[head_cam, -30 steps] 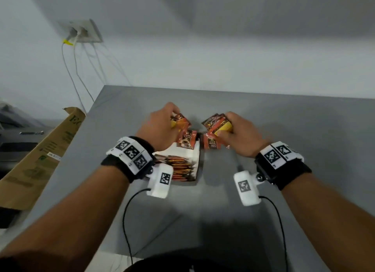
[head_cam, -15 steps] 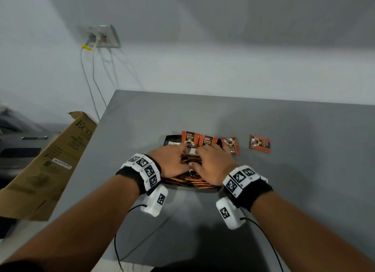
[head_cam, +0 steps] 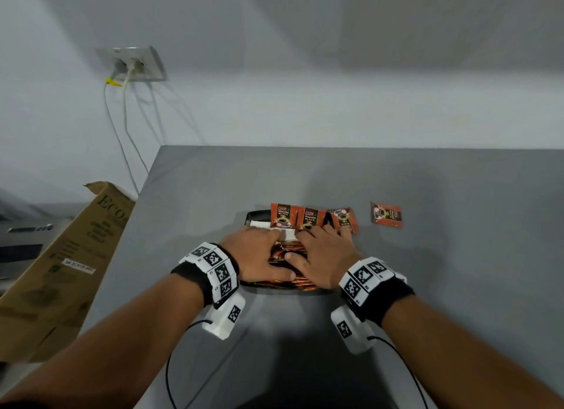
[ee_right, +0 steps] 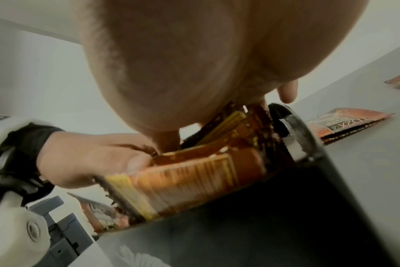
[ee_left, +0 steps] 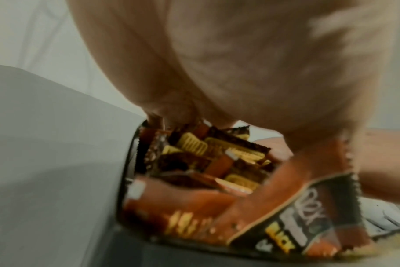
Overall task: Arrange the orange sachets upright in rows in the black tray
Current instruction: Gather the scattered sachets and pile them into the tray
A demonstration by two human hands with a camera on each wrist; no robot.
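Observation:
The black tray [head_cam: 254, 215] sits mid-table, packed with orange sachets [head_cam: 287, 250]. My left hand [head_cam: 259, 253] and right hand [head_cam: 320, 256] lie side by side, palms down, pressing on the pile with fingers stretched toward the far end. Two sachets [head_cam: 282, 214] stand upright at the tray's back, just beyond my fingertips. In the left wrist view the left hand [ee_left: 240, 63] covers jumbled sachets [ee_left: 217, 157] inside the tray wall [ee_left: 128, 153]. The right wrist view has the right hand [ee_right: 194, 63] over a sachet [ee_right: 189, 180]; the tray rim [ee_right: 292, 130] shows beside it.
Two loose sachets lie flat on the grey table [head_cam: 213, 188], one touching the tray's right side [head_cam: 346, 219], one further right [head_cam: 386, 214]. A cardboard box [head_cam: 70, 256] leans past the table's left edge. A wall socket [head_cam: 134, 63] with cables hangs behind.
A second ago each hand held a bunch of sachets raised over the tray's far end. Both hands have come down flat onto the pile; hardly any movement over the last half second.

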